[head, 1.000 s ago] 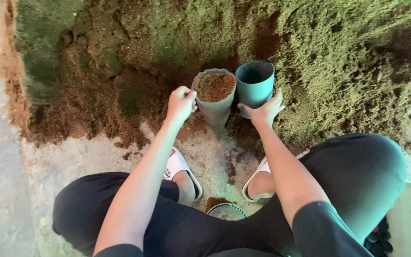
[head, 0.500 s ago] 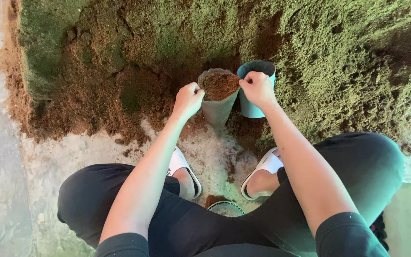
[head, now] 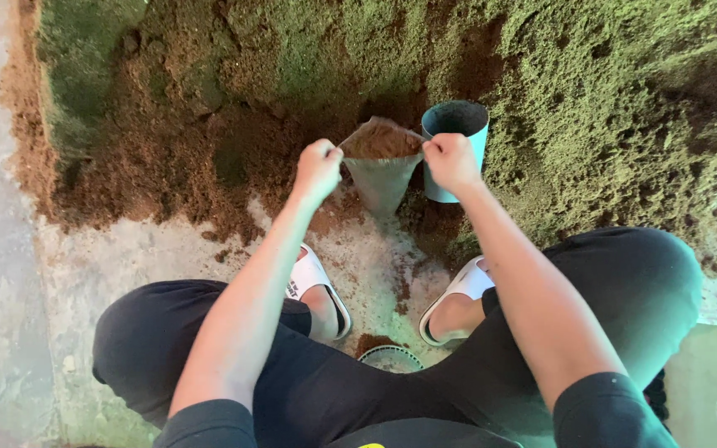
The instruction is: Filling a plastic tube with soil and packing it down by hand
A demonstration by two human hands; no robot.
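Note:
A soft grey plastic bag [head: 382, 181] filled with brown soil stands in front of the big soil heap [head: 292, 75]. My left hand [head: 318, 168] pinches the bag's left rim and my right hand [head: 450, 159] pinches its right rim. Pulled between them, the opening is stretched into a flat, narrow slit. A teal cylinder [head: 461, 126], open at the top and empty inside, stands upright just behind my right hand, touching the bag's right side.
I squat on a concrete floor [head: 126, 257] in white sandals [head: 313, 282], knees to both sides. A round rimmed container [head: 390, 358] with some soil sits between my feet. A pale box [head: 703, 382] holding dark items is at the lower right.
My right hand left the teal cylinder and took the bag's right rim. Both hands then pulled the rim apart, flattening the round opening into a slit.

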